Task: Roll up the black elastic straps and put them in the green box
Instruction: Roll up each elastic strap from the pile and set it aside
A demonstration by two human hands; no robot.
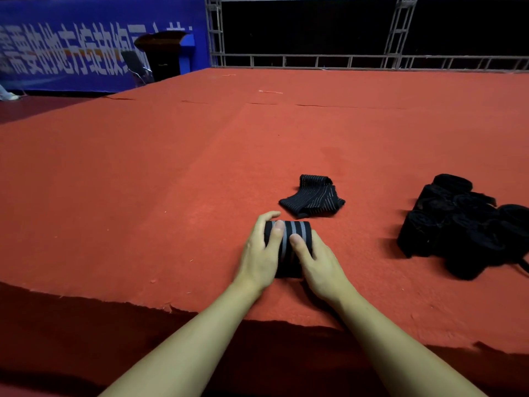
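**Both hands on the striped strap, low centre of the frame**

Here we are at the red carpeted platform [143,173], and both hands are on one black strap with grey stripes [289,247], just below the centre of the picture; the left hand [262,250] curls around its left side, thumb laid across the top, fingers wrapped over the far edge; the right hand [317,265] grips from the right, thumb pressed on the stripes, fingers out of sight behind the strap; so both are clasped on the strap, which sits on the carpet near the front edge. Just above it, towards mid-frame, lies a second strap [313,200], black with thin pale lines, loosely folded and flat, close to the held one but apart from it; far right, a heap of black rolled straps [463,227] sits bunched together, well apart from the hands. Upper left, a blue banner [100,44] with white characters; along the top, a grey metal truss [372,61].
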